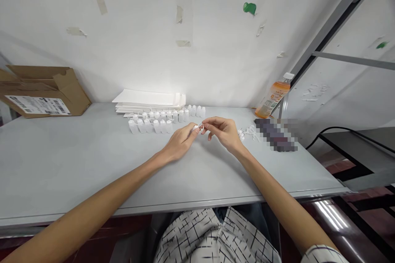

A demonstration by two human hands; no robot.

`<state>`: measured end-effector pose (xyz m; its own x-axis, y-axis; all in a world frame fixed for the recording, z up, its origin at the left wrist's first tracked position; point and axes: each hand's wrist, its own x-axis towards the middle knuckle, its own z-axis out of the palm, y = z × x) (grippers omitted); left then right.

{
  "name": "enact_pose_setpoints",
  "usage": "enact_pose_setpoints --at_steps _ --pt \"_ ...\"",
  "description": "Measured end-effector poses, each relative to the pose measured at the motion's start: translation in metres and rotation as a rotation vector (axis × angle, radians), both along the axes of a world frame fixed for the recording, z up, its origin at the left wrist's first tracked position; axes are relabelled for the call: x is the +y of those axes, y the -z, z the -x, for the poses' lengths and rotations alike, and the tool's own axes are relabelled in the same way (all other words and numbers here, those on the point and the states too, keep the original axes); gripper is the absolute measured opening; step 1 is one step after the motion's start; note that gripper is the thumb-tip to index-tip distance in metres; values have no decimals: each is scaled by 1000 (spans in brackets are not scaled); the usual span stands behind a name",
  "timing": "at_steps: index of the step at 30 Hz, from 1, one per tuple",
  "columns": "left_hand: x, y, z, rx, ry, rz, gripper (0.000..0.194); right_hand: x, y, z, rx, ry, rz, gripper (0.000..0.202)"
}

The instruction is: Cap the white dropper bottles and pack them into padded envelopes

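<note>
Both hands meet above the middle of the table. My left hand [181, 140] pinches a small white piece [196, 128] between thumb and fingers. My right hand [224, 132] is closed at the fingertips on the same piece, by a thin loop on it. Behind my left hand stand several small white bottle-like pieces [148, 125] in rows. A little heap of white pieces with thin cords [252, 132] lies to the right of my right hand.
A stack of white flat cartons [148, 98] lies against the wall. An open cardboard box [46, 90] is at the far left. An orange drink bottle [273, 98] stands tilted at the back right, near a blurred dark object [275, 135].
</note>
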<state>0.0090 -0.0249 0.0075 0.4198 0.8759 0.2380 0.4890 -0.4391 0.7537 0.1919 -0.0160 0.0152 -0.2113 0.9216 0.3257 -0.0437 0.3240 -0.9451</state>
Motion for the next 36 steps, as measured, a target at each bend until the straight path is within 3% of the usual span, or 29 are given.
enact_pose_setpoints --at_steps 19,36 --pt "-2 4 -2 -52 29 75 40 -2 2 1 -22 -29 1 25" --pt "-1 8 -2 -54 62 26 42 -2 2 1 -115 -25 -21 26"
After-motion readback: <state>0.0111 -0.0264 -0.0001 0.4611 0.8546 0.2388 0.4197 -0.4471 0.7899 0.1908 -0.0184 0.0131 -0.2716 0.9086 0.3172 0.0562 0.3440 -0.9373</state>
